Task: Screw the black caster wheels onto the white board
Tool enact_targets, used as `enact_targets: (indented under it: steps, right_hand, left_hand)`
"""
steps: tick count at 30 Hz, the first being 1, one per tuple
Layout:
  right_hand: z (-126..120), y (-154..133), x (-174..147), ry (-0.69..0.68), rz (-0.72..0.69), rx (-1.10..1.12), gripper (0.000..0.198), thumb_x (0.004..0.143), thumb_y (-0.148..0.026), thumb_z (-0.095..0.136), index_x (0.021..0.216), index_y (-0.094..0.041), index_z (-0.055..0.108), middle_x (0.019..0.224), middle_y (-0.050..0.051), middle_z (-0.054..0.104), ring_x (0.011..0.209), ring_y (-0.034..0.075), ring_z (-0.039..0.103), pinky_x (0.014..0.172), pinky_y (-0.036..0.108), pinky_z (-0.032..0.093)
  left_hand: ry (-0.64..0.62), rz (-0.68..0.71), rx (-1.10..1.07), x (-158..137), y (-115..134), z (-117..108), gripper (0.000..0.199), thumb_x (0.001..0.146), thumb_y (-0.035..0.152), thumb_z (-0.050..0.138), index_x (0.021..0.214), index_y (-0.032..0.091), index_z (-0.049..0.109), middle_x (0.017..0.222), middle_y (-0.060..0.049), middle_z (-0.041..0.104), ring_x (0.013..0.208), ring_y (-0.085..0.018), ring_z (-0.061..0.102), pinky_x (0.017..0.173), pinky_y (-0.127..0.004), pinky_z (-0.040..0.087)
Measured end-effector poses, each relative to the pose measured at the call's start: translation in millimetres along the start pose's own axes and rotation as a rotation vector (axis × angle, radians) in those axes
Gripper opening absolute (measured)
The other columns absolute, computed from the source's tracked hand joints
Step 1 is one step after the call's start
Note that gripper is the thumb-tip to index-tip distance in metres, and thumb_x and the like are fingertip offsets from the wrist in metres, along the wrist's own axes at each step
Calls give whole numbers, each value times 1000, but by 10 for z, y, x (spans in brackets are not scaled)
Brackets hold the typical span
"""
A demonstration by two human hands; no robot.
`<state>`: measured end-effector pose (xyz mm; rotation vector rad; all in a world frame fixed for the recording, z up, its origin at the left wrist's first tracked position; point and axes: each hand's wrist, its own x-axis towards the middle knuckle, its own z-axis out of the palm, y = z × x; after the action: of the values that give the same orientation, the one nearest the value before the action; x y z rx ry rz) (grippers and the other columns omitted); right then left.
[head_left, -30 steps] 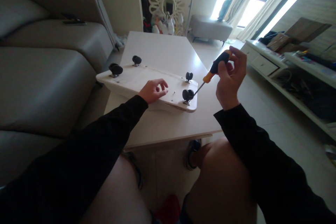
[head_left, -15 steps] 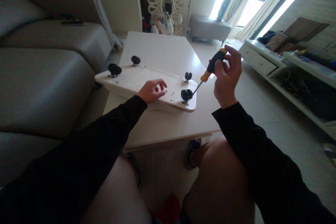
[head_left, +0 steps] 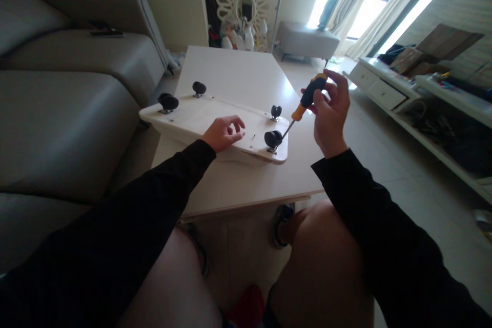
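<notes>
My right hand [head_left: 331,107] grips the black and yellow handle of a screwdriver [head_left: 312,93]. Its shaft slants down to the near right caster [head_left: 273,139], where the wheel hides the tip. This caster and three others, among them the far right one [head_left: 275,112], stand wheels up at the corners of a white board [head_left: 215,113]. Over the board's near edge rests my left hand [head_left: 224,133], fingers loosely curled and apart, holding nothing. A small screw-like piece [head_left: 254,136] is on the board just right of those fingers.
Under the board is a white table [head_left: 238,69]. A grey sofa [head_left: 57,128] runs along the left, and a low white cabinet [head_left: 384,89] with boxes on top lines the right. My knees are at the table's near edge.
My right hand has shifted slightly left and down with the screwdriver, whose handle sits a little lower. The left hand and the board stay where they were.
</notes>
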<state>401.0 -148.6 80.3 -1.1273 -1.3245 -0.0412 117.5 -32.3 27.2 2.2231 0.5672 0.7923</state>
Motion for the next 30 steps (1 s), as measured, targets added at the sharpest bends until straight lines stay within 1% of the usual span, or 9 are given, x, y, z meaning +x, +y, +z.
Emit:
enact_targets:
  steps: [4,8,11,16,19,21,23,27,30]
  right_hand:
    - [55,-120,-15,61,46,62,40,89,-42,72,127,-40,58,111,-1,70,106,22,76,89,49,66]
    - [44,-125,33,110,-7,-39,44,81,-46,80,120,-36,62,110,-1,69,106,21,72,88,47,66]
    - [34,-114,55,158,-36,-92,45,76,-45,84,114,-34,63,106,-2,67,99,18,71,86,42,66]
    - [37,-181,32,72,142,61,37,86,-44,69,121,-36,58,102,-1,70,93,20,73,73,41,66]
    - [20,-183,45,64,91,22,39,83,-44,75,117,-35,60,101,-1,69,96,21,73,82,45,66]
    - [12,-162,63,115,15,-43,41,76,-42,83,111,-33,63,97,-2,66,96,20,72,92,48,64]
    - [14,-145,71,161,-13,-60,42,73,-40,86,107,-33,62,94,-4,64,95,19,71,95,50,63]
    - [37,-161,52,98,71,87,32,85,-41,72,113,-35,57,104,-3,70,99,20,74,94,53,63]
    - [46,-202,51,78,36,97,36,83,-40,75,112,-34,55,100,-3,69,97,20,75,96,53,62]
  left_hand:
    - [-7,-7,3,2,6,-2,15,84,29,69,92,15,69,82,-3,71,57,-9,52,56,-24,42]
    - [-12,-7,7,3,6,-7,15,84,28,69,92,16,69,82,-4,71,57,-9,52,55,-24,42]
    - [-11,-9,14,4,1,-8,14,84,28,69,92,16,69,82,-4,71,57,-9,52,56,-24,42]
    - [-8,-7,12,1,-7,-2,16,84,29,69,92,15,70,81,-4,70,58,-9,52,57,-24,43]
    - [-6,-2,8,1,-13,5,16,84,29,69,92,15,70,81,-3,70,58,-9,52,57,-24,42]
    - [-5,-3,4,6,-19,9,16,84,29,69,92,15,70,81,-3,70,58,-9,51,57,-24,42]
    - [-4,-2,4,14,-24,11,16,83,29,69,92,15,70,81,-3,70,58,-9,52,57,-24,42]
    - [-12,3,12,23,-24,7,16,82,28,69,92,15,69,82,-4,70,60,-10,53,57,-25,42]
    - [-12,2,11,21,-24,2,15,83,28,69,91,16,69,82,-4,70,60,-10,53,57,-25,42]
